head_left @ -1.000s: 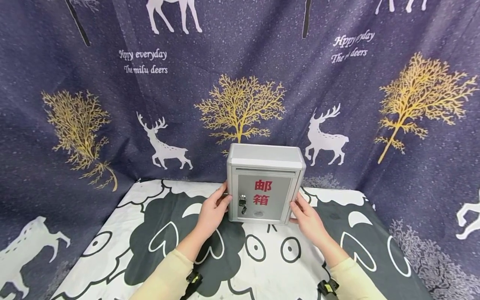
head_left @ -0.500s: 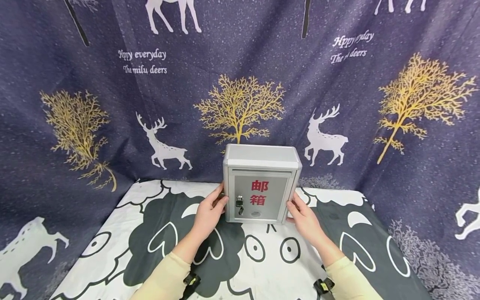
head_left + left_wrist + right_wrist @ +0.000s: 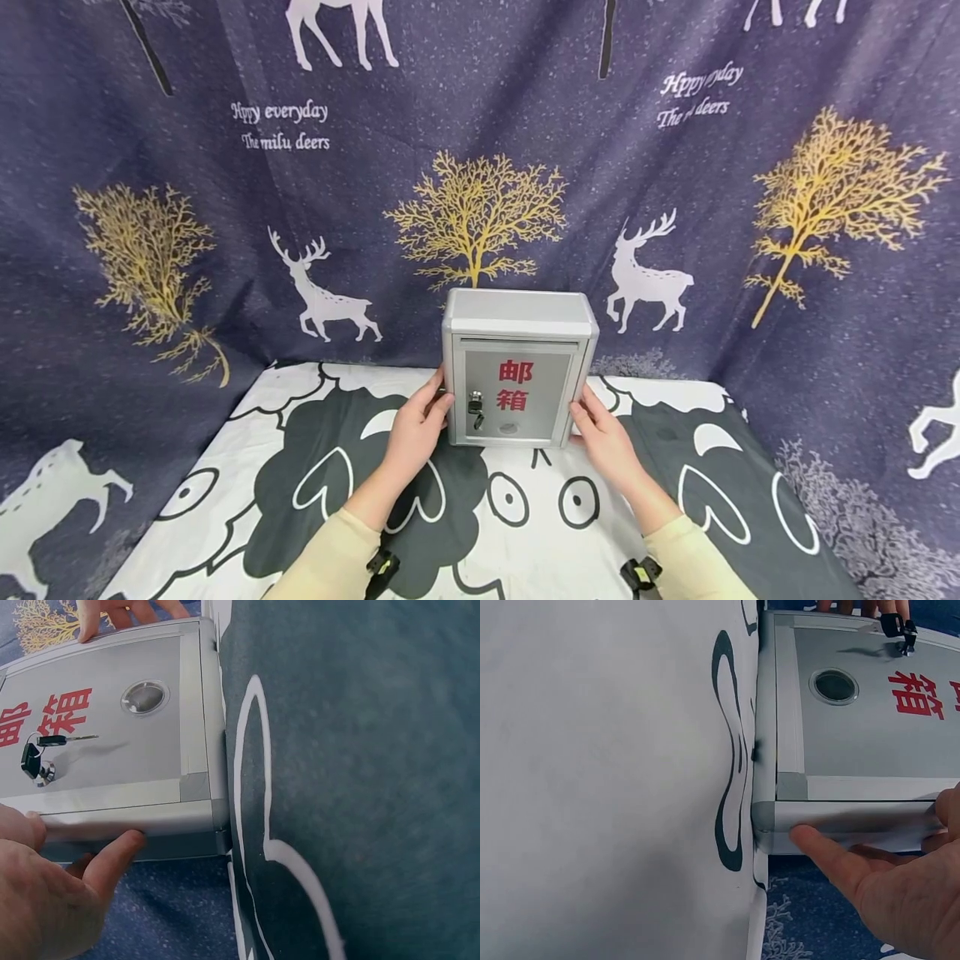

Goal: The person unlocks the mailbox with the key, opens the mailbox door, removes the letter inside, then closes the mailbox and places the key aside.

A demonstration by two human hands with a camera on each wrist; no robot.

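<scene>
A silver metal mailbox [image 3: 547,383] with red Chinese characters stands upright near the back of the cloth-covered table. Its front door carries a lock with keys [image 3: 37,761] hanging from it, a slot near the top and a small round window [image 3: 834,686] low down. At the box's left side, my left hand [image 3: 414,429] holds it, thumb by the front edge and fingers reaching round behind. My right hand [image 3: 609,437] grips the opposite side the same way, its thumb on the lower front edge in the right wrist view.
The tablecloth [image 3: 540,533] is white and dark grey with cartoon sheep faces. Directly behind the box hangs a dark blue curtain [image 3: 480,100] printed with deer and golden trees. Black wrist straps [image 3: 382,567] sit by both sleeves.
Held between both hands, the mailbox has shifted slightly to the left. Both hands have moved with it, and the head view has moved a little too.
</scene>
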